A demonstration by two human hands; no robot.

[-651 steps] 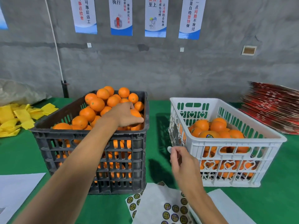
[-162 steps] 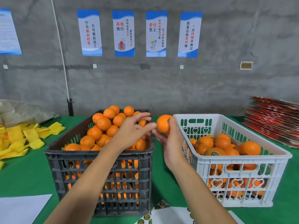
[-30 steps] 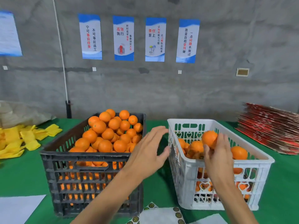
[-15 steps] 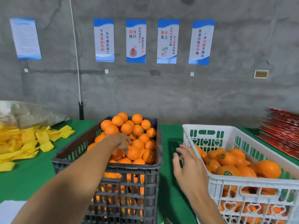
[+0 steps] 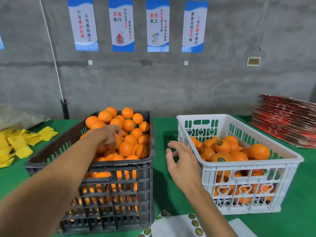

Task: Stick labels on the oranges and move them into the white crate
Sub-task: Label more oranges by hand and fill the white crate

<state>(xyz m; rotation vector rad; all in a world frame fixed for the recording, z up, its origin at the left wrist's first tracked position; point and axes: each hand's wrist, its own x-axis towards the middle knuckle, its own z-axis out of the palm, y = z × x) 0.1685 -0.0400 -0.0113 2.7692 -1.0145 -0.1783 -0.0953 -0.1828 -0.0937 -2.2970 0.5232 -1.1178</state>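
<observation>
A black crate (image 5: 119,165) on the left is heaped with unlabelled oranges (image 5: 127,125). My left hand (image 5: 109,135) reaches into the heap, its fingers curled down round an orange; the fingertips are hidden among the fruit. On the right, the white crate (image 5: 248,164) holds labelled oranges (image 5: 222,146) with dark round stickers. My right hand (image 5: 181,161) hovers in the gap between the two crates with its fingers spread and relaxed, holding nothing. A sheet of round labels (image 5: 179,224) lies on the table at the bottom edge of the view.
Green cloth (image 5: 160,127) covers the table. Yellow foam sleeves (image 5: 20,142) lie scattered at the far left. A stack of red flat cartons (image 5: 287,120) sits at the back right. A grey wall with posters stands close behind the table.
My right hand let an orange go in the white crate and drew back to the gap between the crates. My left hand reached into the black crate and curled onto the pile.
</observation>
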